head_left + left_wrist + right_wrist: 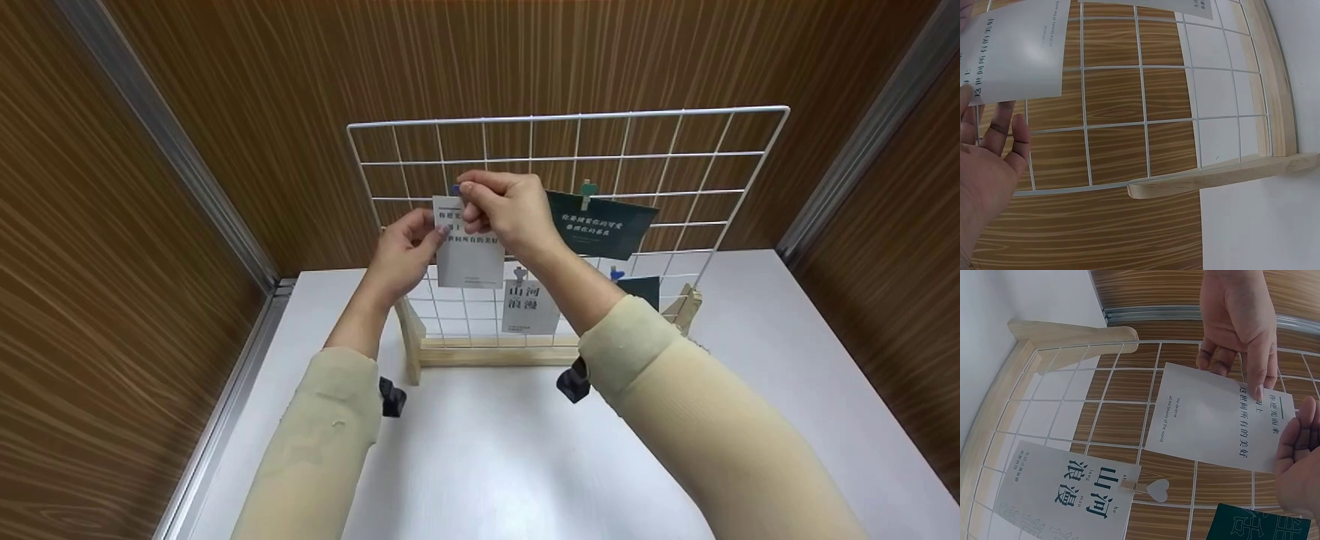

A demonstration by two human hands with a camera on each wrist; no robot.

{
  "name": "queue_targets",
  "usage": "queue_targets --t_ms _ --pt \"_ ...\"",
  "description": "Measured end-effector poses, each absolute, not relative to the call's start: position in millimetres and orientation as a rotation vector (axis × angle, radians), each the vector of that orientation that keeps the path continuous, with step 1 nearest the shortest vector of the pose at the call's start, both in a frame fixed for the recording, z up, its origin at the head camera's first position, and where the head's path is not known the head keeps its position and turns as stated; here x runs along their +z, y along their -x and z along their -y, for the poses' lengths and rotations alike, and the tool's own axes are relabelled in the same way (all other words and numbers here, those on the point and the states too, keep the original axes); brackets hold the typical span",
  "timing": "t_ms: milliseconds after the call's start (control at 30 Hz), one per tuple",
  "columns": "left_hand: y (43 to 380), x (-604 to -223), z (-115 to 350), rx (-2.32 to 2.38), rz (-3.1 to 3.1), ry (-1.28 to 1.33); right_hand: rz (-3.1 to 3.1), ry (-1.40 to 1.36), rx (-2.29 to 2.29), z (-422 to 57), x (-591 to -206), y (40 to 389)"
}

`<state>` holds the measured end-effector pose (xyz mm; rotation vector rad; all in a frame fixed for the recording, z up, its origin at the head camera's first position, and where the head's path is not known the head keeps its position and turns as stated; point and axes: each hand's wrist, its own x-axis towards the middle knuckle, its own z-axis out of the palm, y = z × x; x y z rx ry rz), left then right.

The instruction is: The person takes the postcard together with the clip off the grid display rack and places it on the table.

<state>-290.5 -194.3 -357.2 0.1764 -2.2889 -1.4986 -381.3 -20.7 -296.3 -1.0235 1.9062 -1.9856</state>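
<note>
A white card (471,262) with printed text hangs upright against the white wire grid (570,157). My left hand (403,251) pinches its left edge, with the thumb in front and fingers behind, as the right wrist view shows. My right hand (517,214) is at the card's top edge, fingertips pinched together at a small blue clip (455,190). Most of that clip is hidden by the fingers. In the right wrist view, my right hand (1300,467) has curled fingers over the card's top.
A green card (600,225) hangs from a green heart clip (587,193). Below are a second white card (529,307) on a pale heart clip (520,274) and a partly hidden dark card (641,289) by a blue heart clip (616,273). Wooden feet (411,341) support the grid on a white table (480,450).
</note>
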Motion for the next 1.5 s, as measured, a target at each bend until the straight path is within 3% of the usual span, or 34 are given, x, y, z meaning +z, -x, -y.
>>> queue_targets --t_ms 900,1500 --pt "290.4 -355.5 195.9 -1.525 2.276 -0.166 -1.999 1.106 -1.875 20.6 -292.8 384.8" --pt "291.0 -356.2 194.2 -1.540 2.270 -0.170 -1.853 1.003 -2.078 23.7 -298.8 385.6"
